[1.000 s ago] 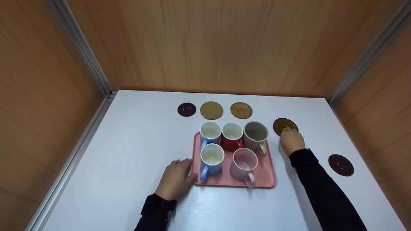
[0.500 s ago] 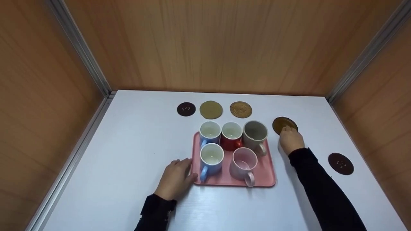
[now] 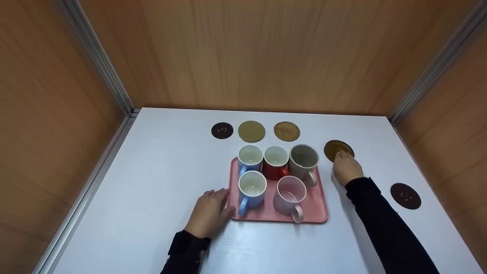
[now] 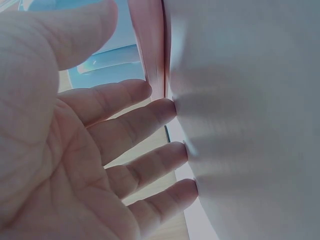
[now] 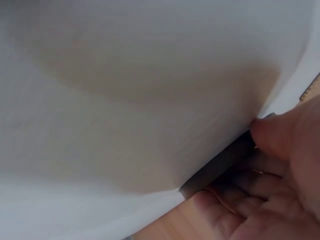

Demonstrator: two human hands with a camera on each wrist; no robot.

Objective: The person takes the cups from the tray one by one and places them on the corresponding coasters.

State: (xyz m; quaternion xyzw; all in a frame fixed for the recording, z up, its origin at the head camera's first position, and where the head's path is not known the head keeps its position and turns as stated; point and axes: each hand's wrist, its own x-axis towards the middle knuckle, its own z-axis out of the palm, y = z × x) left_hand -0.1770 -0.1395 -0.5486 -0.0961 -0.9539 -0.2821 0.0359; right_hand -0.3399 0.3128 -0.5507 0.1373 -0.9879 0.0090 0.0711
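Note:
In the head view, my left hand (image 3: 210, 213) rests at the left edge of a pink tray (image 3: 266, 216). Its fingers are spread and fairly straight in the left wrist view, fingertips down at the white table and thumb beside a blue mug. On the tray stand two blue mugs (image 3: 252, 193), a red mug (image 3: 274, 167), a grey mug (image 3: 302, 161) and a pink mug (image 3: 286, 201). To the right, my right hand (image 3: 347, 169) grips the near edge of a round brown coaster (image 3: 335, 147); the right wrist view shows the dark coaster (image 5: 220, 167) edge-on, thumb and fingers around it.
Behind the tray lie a dark coaster (image 3: 222, 130), an olive coaster (image 3: 251, 131) and a patterned tan coaster (image 3: 287, 131). Another dark coaster (image 3: 405, 196) lies right of my right forearm. Wooden panels (image 3: 243, 57) enclose the table's back and sides.

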